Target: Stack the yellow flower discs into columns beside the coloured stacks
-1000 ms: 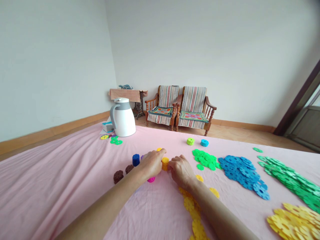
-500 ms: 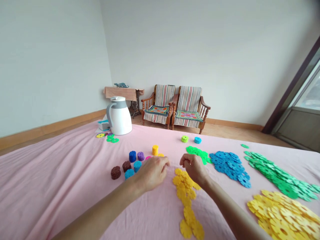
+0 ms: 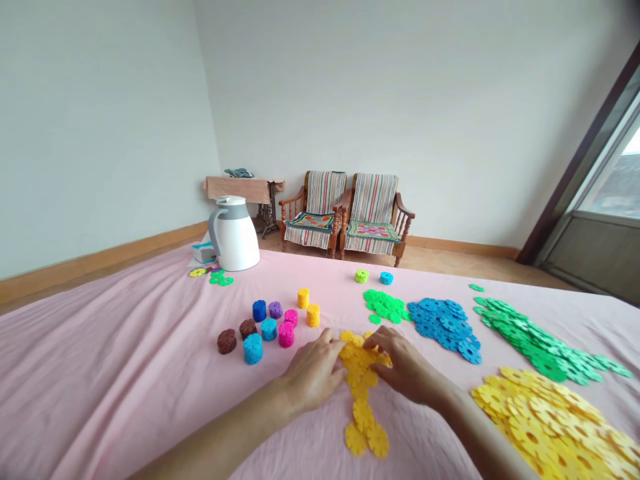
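Head view, and we see both hands down on the pink cloth that covers the worktop. Our left hand lies palm down with fingers loosely curled, fingertips touching the near edge of a small heap of yellow discs. Our right hand comes in from the other side, fingers bent over the top of the same heap; whether it actually pinches a disc, we cannot tell. The heap sits between the two hands and trails toward us in a short line of flat flower-shaped pieces.

Just beyond the left hand stands a cluster of short stacks: a yellow stack, a second yellow stack behind it, a magenta stack, a light blue stack, a dark blue stack, a purple stack and two brown stacks off to the left.

To the right we have loose piles spread flat: bright green discs, blue discs, a long band of darker green discs, and a big yellow pile near the right edge. Two little stacks, lime and cyan, sit farther back.

At the far left corner stands a white jug with a few discs beside it. Behind, on the floor, are two wooden armchairs against the wall.
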Available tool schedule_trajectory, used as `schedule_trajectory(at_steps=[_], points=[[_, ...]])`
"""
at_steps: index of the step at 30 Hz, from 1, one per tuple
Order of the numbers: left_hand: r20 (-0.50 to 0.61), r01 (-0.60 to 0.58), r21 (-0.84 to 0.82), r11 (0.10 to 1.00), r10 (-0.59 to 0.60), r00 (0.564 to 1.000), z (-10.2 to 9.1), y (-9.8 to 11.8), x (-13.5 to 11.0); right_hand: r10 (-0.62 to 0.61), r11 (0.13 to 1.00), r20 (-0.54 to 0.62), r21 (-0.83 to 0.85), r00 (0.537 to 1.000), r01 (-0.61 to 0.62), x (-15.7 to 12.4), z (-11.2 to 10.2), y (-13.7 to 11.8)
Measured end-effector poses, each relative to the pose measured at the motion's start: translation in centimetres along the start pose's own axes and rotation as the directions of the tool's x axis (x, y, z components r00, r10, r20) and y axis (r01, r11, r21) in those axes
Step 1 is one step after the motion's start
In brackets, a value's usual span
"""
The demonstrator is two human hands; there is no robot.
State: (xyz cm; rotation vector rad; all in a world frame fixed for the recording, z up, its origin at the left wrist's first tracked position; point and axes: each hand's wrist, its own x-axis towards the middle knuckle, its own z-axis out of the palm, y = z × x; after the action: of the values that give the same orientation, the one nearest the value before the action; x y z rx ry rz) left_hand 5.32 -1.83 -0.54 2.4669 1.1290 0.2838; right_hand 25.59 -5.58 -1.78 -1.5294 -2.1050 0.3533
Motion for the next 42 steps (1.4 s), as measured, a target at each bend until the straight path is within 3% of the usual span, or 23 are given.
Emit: schedule_trajectory(at_steps=[4,8,12,16,25,31,37,42], points=[[-0.127,-0.083,-0.039,0.996,0.077,0.989,0.9,-1.0,0.3,0.005,0.999,-0.008,-0.037,1.0,-0.005,0.0,0.0,0.0],[-0.162,-0.137,-0.105,0.985,0.119,0.98,1.1,-1.7,0.4,0.04,0.999,-0.066,0.004,0.997,-0.04,0.2,0.2,-0.1],[-0.146,-0.172,-0.162,0.972,0.149,0.978,0.6,-1.7,0.4,0.074,0.993,-0.142,0.101,0.987,-0.06,0.7,1.2,-0.9],[-0.106,-0.123,-0.173,0.977,0.106,0.989,0.0,-1.8,0.3,0.062,0.991,-0.18,0.125,0.982,-0.04,0.8,2.4,-1.7],[-0.062,-0.11,-0.024,0.994,0.108,0.992,-0.7,-2.9,0.2,0.089,0.993,-0.212,0.099,0.973,-0.069,1.0,3.5,-0.9],[0.067,-0.05,0.056,0.997,0.046,0.997,-2.2,-3.1,-1.0,0.073,0.993,-0.233,0.11,0.97,-0.048,1.3,3.7,-2.5],[-0.06,-0.048,-0.1,0.994,0.042,0.997,-2.1,-2.4,-1.2,0.023,0.997,-0.212,0.083,0.977,-0.005,1.4,4.2,-4.3],[-0.058,-0.111,-0.134,0.985,0.104,0.993,-1.6,-2.1,-0.9,0.028,0.997,-0.207,0.074,0.978,-0.013,1.4,4.8,-4.8]])
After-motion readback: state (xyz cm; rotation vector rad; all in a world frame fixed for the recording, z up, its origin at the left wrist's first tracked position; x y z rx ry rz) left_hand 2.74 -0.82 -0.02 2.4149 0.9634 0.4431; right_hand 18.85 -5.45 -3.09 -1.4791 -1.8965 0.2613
